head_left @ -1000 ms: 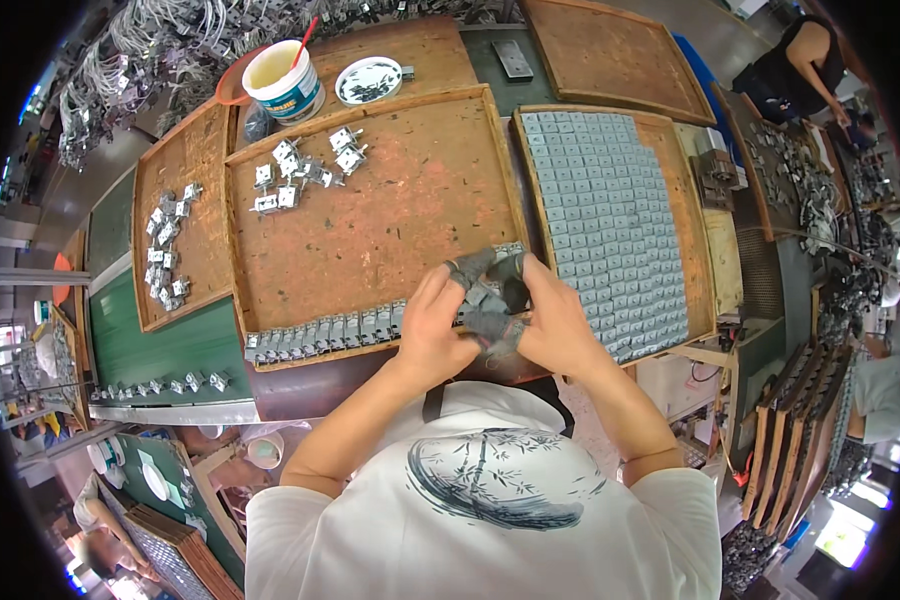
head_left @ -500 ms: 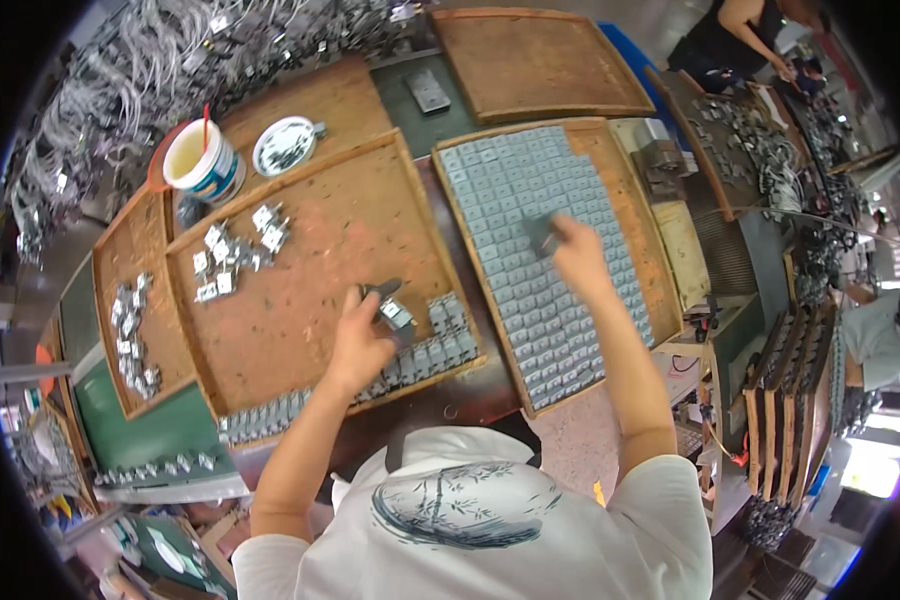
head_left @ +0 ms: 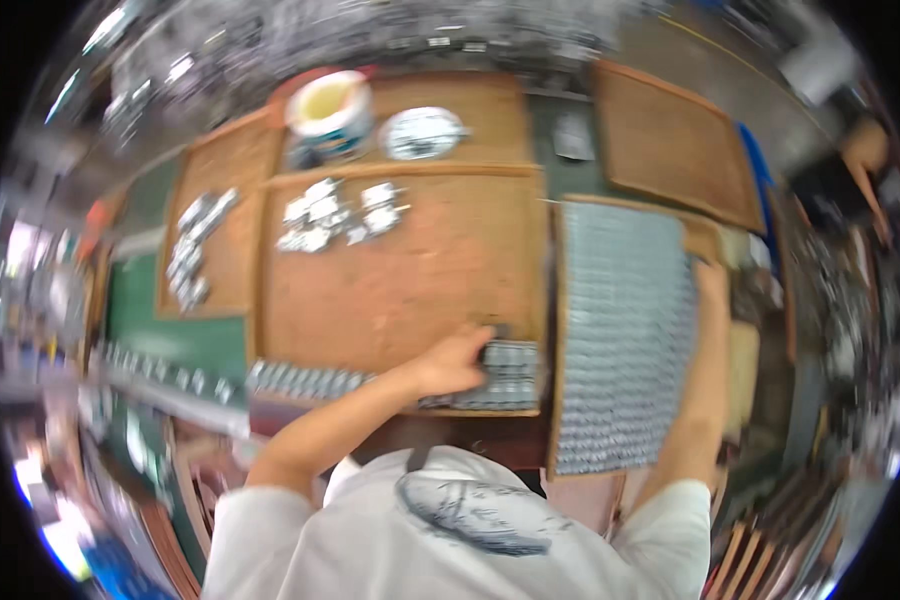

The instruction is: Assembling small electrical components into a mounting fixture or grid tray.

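The picture is smeared by motion. My left hand (head_left: 458, 362) is in the near right corner of the middle wooden tray (head_left: 400, 172), its fingers curled against a block of small grey metal parts (head_left: 513, 375). A dark patch shows at its fingertips; whatever it grips is too blurred to name. Over in the right wooden tray (head_left: 707, 238), my right hand (head_left: 710, 278) reaches to the right edge of a large sheet of grey square parts (head_left: 625, 330). Blur hides its fingers and anything they hold.
Shiny loose metal parts (head_left: 320, 215) lie in piles at the middle tray's far left. Behind them stand a white bucket (head_left: 330, 125) and a white dish (head_left: 422, 133). Another wooden tray (head_left: 675, 140) lies at the back right. A person (head_left: 850, 175) is beyond it.
My view has swung, so the trays sit further right. My left hand has moved to the corner block of parts; my right hand has gone from mid-sheet to the sheet's right edge.
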`<action>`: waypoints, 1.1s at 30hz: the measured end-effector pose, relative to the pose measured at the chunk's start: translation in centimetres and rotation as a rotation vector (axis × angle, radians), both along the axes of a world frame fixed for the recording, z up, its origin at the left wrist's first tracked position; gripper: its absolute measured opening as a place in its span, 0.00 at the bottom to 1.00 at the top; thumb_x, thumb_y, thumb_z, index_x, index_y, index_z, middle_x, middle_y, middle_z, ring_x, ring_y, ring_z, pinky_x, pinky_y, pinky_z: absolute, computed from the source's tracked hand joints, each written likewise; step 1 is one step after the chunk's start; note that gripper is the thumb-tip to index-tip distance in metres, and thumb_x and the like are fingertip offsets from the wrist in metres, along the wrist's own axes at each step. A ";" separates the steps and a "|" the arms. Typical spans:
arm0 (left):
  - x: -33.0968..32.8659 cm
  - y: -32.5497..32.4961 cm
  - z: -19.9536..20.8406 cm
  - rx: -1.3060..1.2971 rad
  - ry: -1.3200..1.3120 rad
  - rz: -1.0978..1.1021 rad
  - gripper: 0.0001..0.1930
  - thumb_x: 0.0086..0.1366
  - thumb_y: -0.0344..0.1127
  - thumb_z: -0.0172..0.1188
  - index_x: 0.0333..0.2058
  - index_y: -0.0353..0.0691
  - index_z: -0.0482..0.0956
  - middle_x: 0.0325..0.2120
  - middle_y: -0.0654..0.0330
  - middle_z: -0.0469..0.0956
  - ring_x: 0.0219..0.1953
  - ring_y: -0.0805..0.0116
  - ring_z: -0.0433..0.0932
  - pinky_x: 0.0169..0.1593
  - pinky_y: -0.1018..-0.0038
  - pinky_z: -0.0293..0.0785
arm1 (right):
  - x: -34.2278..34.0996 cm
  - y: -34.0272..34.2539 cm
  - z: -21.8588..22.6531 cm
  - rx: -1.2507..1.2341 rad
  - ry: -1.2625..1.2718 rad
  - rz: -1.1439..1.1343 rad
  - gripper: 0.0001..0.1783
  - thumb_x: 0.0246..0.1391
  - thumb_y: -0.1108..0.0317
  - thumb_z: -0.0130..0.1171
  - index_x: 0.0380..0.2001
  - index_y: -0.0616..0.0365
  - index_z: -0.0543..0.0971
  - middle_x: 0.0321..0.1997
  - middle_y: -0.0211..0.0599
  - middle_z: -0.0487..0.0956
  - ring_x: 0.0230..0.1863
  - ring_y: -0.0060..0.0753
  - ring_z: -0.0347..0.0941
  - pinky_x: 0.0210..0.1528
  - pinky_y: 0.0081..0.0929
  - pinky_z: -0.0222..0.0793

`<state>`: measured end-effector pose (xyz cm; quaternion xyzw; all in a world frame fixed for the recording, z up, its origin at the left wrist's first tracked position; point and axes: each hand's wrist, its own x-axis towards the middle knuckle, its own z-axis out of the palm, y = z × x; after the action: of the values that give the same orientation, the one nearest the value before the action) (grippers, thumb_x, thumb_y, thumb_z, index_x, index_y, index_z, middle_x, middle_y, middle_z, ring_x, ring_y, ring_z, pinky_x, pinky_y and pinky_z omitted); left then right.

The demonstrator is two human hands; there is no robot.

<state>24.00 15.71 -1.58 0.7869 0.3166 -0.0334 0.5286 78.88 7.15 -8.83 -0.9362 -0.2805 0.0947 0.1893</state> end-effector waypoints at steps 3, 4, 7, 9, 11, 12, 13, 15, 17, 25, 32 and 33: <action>-1.4 -0.8 0.7 0.126 -0.224 0.118 0.29 0.50 0.26 0.64 0.54 0.36 0.70 0.50 0.45 0.67 0.48 0.48 0.72 0.52 0.64 0.72 | 4.8 -2.2 -2.1 0.299 0.310 0.017 0.29 0.49 0.58 0.62 0.51 0.66 0.78 0.50 0.45 0.79 0.51 0.37 0.73 0.53 0.33 0.68; -2.5 -1.0 1.3 0.159 -0.297 0.223 0.27 0.50 0.26 0.63 0.52 0.36 0.72 0.48 0.46 0.68 0.49 0.47 0.71 0.53 0.63 0.71 | 4.7 -1.6 -2.4 0.428 0.335 -0.043 0.29 0.49 0.58 0.66 0.52 0.64 0.77 0.50 0.40 0.78 0.49 0.32 0.72 0.52 0.31 0.67; -8.4 -0.5 2.9 0.544 -0.411 0.577 0.15 0.51 0.25 0.62 0.40 0.39 0.79 0.36 0.50 0.70 0.45 0.46 0.71 0.47 0.60 0.72 | 1.9 0.0 -0.4 0.317 0.392 -0.117 0.28 0.48 0.56 0.68 0.47 0.66 0.80 0.46 0.43 0.80 0.49 0.37 0.73 0.49 0.30 0.68; -15.9 1.0 0.5 0.915 -0.091 0.656 0.13 0.47 0.28 0.63 0.35 0.43 0.80 0.34 0.54 0.73 0.39 0.52 0.73 0.42 0.61 0.73 | 0.8 0.3 -0.2 0.343 0.326 -0.040 0.27 0.49 0.56 0.68 0.45 0.67 0.81 0.44 0.44 0.81 0.49 0.40 0.74 0.47 0.31 0.69; -22.2 1.6 2.8 1.044 0.177 0.913 0.15 0.46 0.30 0.64 0.36 0.44 0.81 0.35 0.55 0.75 0.41 0.52 0.75 0.43 0.60 0.74 | 0.2 -0.7 0.5 0.381 -0.073 -0.229 0.28 0.54 0.61 0.63 0.54 0.69 0.75 0.46 0.44 0.80 0.49 0.47 0.74 0.45 0.33 0.70; -26.4 1.8 2.4 1.089 0.476 0.989 0.17 0.46 0.31 0.65 0.39 0.44 0.80 0.38 0.55 0.77 0.44 0.53 0.75 0.45 0.61 0.75 | -0.6 -0.5 1.2 0.384 -0.077 -0.226 0.28 0.54 0.61 0.63 0.54 0.69 0.75 0.46 0.44 0.80 0.49 0.47 0.74 0.45 0.33 0.70; -28.7 1.4 3.8 0.994 0.659 1.087 0.17 0.50 0.36 0.64 0.42 0.45 0.79 0.41 0.54 0.77 0.46 0.53 0.76 0.46 0.61 0.74 | -3.0 0.1 2.5 0.770 0.208 -0.346 0.27 0.56 0.64 0.60 0.57 0.67 0.72 0.48 0.43 0.79 0.49 0.46 0.75 0.45 0.34 0.71; -34.2 0.4 3.0 0.900 1.044 1.045 0.16 0.55 0.43 0.63 0.42 0.46 0.80 0.43 0.54 0.77 0.47 0.52 0.75 0.48 0.61 0.74 | -6.9 0.3 4.3 1.157 0.499 -0.456 0.26 0.59 0.67 0.57 0.59 0.65 0.69 0.49 0.41 0.79 0.48 0.46 0.75 0.44 0.35 0.71; -37.4 -0.1 1.5 0.731 1.132 0.933 0.18 0.57 0.47 0.60 0.43 0.44 0.80 0.43 0.51 0.79 0.46 0.52 0.77 0.48 0.59 0.74 | -9.0 -1.2 4.7 1.096 0.711 -0.012 0.25 0.60 0.71 0.52 0.61 0.60 0.66 0.51 0.37 0.78 0.47 0.38 0.76 0.45 0.34 0.72; -37.3 1.5 -1.1 0.432 0.274 1.262 0.17 0.59 0.33 0.59 0.47 0.38 0.79 0.40 0.51 0.82 0.43 0.61 0.81 0.46 0.68 0.76 | -26.4 -3.7 8.7 0.954 0.813 0.214 0.17 0.59 0.74 0.56 0.52 0.62 0.76 0.46 0.37 0.79 0.41 0.32 0.76 0.41 0.29 0.75; -19.4 -1.2 6.2 -0.373 -0.874 0.940 0.21 0.59 0.27 0.64 0.52 0.34 0.75 0.45 0.60 0.79 0.47 0.67 0.78 0.53 0.68 0.75 | -40.4 -3.3 13.6 0.847 0.914 0.424 0.18 0.55 0.74 0.63 0.50 0.59 0.76 0.41 0.32 0.80 0.38 0.26 0.77 0.41 0.26 0.76; -17.2 -1.9 6.7 -0.392 -0.851 0.862 0.22 0.57 0.27 0.65 0.52 0.35 0.75 0.45 0.61 0.79 0.47 0.68 0.78 0.54 0.69 0.74 | -42.1 -3.6 14.2 0.836 0.962 0.497 0.19 0.54 0.73 0.64 0.49 0.58 0.76 0.41 0.31 0.80 0.39 0.26 0.77 0.42 0.26 0.76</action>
<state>6.77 13.82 5.14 0.4220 0.3549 0.4407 0.7084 36.79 3.52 5.42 -0.5460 -0.3847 0.4245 0.6113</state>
